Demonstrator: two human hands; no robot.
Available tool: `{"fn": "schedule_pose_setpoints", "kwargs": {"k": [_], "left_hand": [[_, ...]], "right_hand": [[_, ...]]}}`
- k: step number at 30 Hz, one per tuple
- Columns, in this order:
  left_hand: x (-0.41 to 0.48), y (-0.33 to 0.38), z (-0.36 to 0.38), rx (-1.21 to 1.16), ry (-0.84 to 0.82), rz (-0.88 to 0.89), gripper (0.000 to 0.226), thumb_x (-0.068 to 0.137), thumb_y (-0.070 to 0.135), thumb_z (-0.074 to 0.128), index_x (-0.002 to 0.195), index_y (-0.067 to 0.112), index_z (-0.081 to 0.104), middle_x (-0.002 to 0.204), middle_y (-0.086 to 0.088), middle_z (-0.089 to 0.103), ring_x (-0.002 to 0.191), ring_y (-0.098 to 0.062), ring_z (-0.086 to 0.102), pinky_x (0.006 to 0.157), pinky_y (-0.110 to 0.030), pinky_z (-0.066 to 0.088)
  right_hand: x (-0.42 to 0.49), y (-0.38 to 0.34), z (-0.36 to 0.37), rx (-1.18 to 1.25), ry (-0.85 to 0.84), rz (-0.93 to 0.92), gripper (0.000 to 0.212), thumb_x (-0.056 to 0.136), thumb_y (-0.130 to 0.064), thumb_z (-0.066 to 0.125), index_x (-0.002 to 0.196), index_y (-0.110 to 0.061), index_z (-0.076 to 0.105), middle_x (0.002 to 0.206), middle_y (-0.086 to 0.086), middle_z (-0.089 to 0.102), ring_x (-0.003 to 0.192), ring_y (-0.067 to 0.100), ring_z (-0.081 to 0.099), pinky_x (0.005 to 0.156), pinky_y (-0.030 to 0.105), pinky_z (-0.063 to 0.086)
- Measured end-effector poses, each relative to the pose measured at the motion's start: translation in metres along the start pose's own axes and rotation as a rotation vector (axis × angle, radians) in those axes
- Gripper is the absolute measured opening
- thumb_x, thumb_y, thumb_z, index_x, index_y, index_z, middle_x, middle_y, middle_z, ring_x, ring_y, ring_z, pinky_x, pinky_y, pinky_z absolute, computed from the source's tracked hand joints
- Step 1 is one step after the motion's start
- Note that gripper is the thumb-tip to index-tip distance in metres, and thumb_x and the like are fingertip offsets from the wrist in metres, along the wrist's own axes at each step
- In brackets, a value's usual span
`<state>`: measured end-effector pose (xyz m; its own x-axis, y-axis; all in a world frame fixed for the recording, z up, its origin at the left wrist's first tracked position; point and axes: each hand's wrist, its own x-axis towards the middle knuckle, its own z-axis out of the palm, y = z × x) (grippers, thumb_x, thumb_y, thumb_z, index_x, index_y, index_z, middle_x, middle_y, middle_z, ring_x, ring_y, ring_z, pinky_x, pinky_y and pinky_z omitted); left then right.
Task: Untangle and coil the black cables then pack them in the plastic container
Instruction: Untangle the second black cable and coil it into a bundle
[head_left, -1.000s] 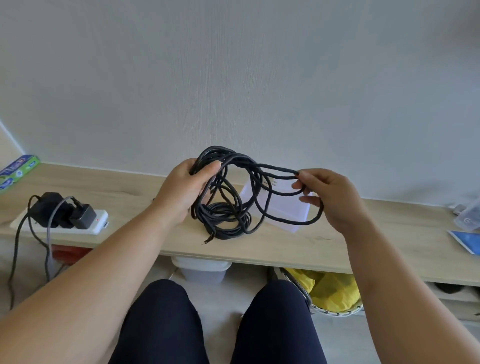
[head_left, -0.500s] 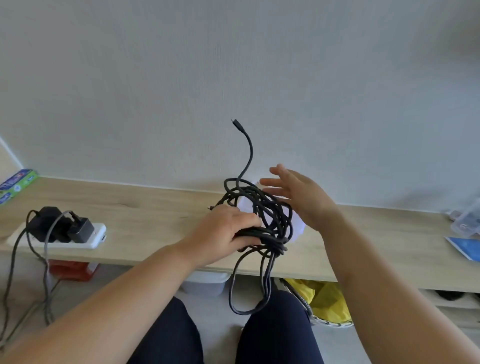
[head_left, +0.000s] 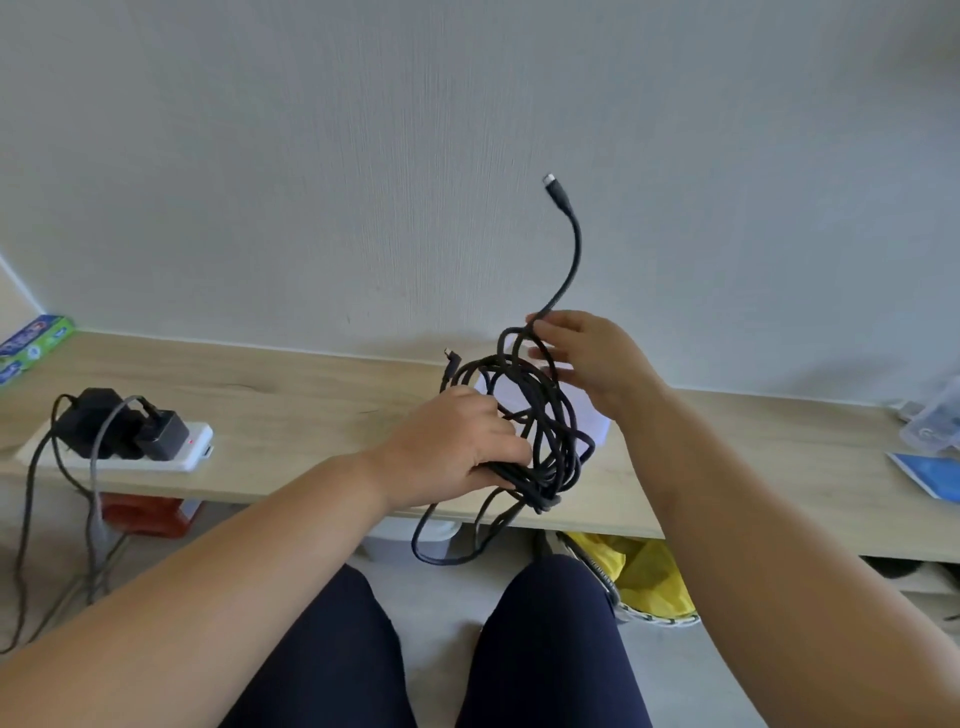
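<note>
Fingers (head_left: 506, 441) of left hand (head_left: 447, 449) curled round tangled bundle of thin black cables (head_left: 545, 431), gripping lower left of its loops. Right hand (head_left: 592, 358) at upper right of bundle, thumb and fingertips pinching single strand where it leaves the loops. Free end rising from that pinch, arching up against pale wall, small metal-tipped plug (head_left: 549, 182) at top. Bundle held in air over front part of long light wooden shelf (head_left: 311, 410), white paper sheet (head_left: 596, 428) lying behind it. One slack loop drooping below shelf edge, above dark-trousered knees. White power strip (head_left: 179, 460) with black adapters on shelf, far left.
</note>
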<state>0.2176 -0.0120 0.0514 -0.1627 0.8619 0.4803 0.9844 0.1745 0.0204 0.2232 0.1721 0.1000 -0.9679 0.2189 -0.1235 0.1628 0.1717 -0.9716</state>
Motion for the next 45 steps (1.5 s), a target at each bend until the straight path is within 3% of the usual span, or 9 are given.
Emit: {"fn": "schedule_pose_setpoints", "kwargs": {"k": [3, 9, 17, 22, 28, 30, 34, 38, 45], "left_hand": [[-0.002, -0.002, 0.0, -0.006, 0.017, 0.005, 0.027, 0.085, 0.041, 0.051, 0.086, 0.021, 0.069, 0.066, 0.011, 0.06, 0.066, -0.014, 0.048, 0.07, -0.023, 0.026], [0.003, -0.003, -0.002, 0.031, 0.042, 0.057, 0.026, 0.084, 0.036, 0.05, 0.081, 0.02, 0.071, 0.064, 0.008, 0.059, 0.072, -0.011, 0.036, 0.072, -0.026, 0.031], [-0.003, 0.0, -0.001, 0.026, 0.023, 0.039, 0.021, 0.084, 0.035, 0.052, 0.085, 0.023, 0.07, 0.067, 0.009, 0.059, 0.068, -0.015, 0.049, 0.071, -0.026, 0.033], [-0.006, -0.001, -0.004, -0.099, 0.045, -0.056, 0.025, 0.085, 0.036, 0.056, 0.087, 0.016, 0.072, 0.073, 0.002, 0.061, 0.07, -0.013, 0.044, 0.069, -0.023, 0.032], [-0.014, -0.003, -0.009, -0.301, 0.169, -0.244, 0.021, 0.086, 0.034, 0.057, 0.097, 0.018, 0.061, 0.113, 0.002, 0.047, 0.084, -0.007, 0.05, 0.078, -0.014, 0.038], [-0.014, -0.007, -0.011, -0.299, 0.196, -0.268, 0.019, 0.085, 0.033, 0.057, 0.098, 0.019, 0.06, 0.114, -0.001, 0.051, 0.085, -0.008, 0.053, 0.079, -0.018, 0.042], [-0.012, -0.009, -0.018, -0.314, 0.239, -0.317, 0.015, 0.084, 0.035, 0.057, 0.096, 0.026, 0.056, 0.116, 0.004, 0.048, 0.087, -0.009, 0.055, 0.08, -0.021, 0.044], [-0.009, -0.009, -0.02, -0.301, 0.235, -0.308, 0.017, 0.084, 0.036, 0.056, 0.097, 0.026, 0.057, 0.112, 0.006, 0.049, 0.084, -0.004, 0.052, 0.077, -0.016, 0.042], [-0.027, -0.021, -0.018, -0.515, 0.18, -0.545, 0.013, 0.083, 0.024, 0.068, 0.085, 0.032, 0.058, 0.076, 0.013, 0.062, 0.076, 0.006, 0.055, 0.07, -0.006, 0.038]], "right_hand": [[-0.001, -0.004, -0.004, 0.132, 0.025, 0.018, 0.013, 0.093, -0.028, 0.058, 0.091, -0.021, 0.068, 0.103, -0.004, 0.065, 0.099, 0.02, 0.061, 0.088, 0.034, 0.052], [-0.005, -0.005, -0.006, -0.308, -0.007, -0.125, 0.024, 0.088, -0.037, 0.062, 0.086, -0.016, 0.072, 0.089, 0.004, 0.07, 0.076, 0.015, 0.057, 0.079, 0.034, 0.051], [-0.022, -0.011, -0.006, -0.524, -0.14, -0.195, 0.014, 0.088, -0.03, 0.064, 0.075, -0.026, 0.07, 0.077, -0.009, 0.067, 0.067, -0.002, 0.055, 0.06, 0.008, 0.041], [-0.025, -0.004, -0.005, -0.472, -0.156, -0.141, 0.015, 0.092, -0.034, 0.057, 0.087, -0.031, 0.071, 0.091, -0.016, 0.068, 0.087, -0.001, 0.059, 0.076, 0.018, 0.042], [-0.027, 0.004, -0.002, -0.265, -0.117, -0.096, 0.028, 0.097, -0.035, 0.047, 0.12, -0.029, 0.061, 0.103, -0.01, 0.067, 0.093, 0.011, 0.062, 0.092, 0.032, 0.049], [-0.032, 0.006, -0.006, -0.224, -0.073, -0.145, 0.029, 0.096, -0.026, 0.052, 0.124, -0.026, 0.059, 0.108, -0.008, 0.067, 0.097, 0.008, 0.063, 0.089, 0.021, 0.048], [-0.047, 0.004, -0.011, -0.404, 0.029, -0.343, 0.008, 0.086, -0.023, 0.066, 0.087, -0.03, 0.063, 0.092, -0.013, 0.064, 0.079, -0.006, 0.058, 0.068, 0.003, 0.042], [-0.052, 0.001, -0.011, -0.619, -0.088, -0.369, 0.004, 0.085, -0.021, 0.068, 0.084, -0.02, 0.065, 0.074, -0.013, 0.061, 0.071, 0.008, 0.057, 0.061, 0.009, 0.04], [-0.056, -0.005, -0.022, -0.655, 0.107, -0.664, 0.011, 0.084, -0.016, 0.068, 0.08, -0.008, 0.074, 0.065, -0.01, 0.063, 0.069, 0.004, 0.063, 0.062, 0.009, 0.045]]}}
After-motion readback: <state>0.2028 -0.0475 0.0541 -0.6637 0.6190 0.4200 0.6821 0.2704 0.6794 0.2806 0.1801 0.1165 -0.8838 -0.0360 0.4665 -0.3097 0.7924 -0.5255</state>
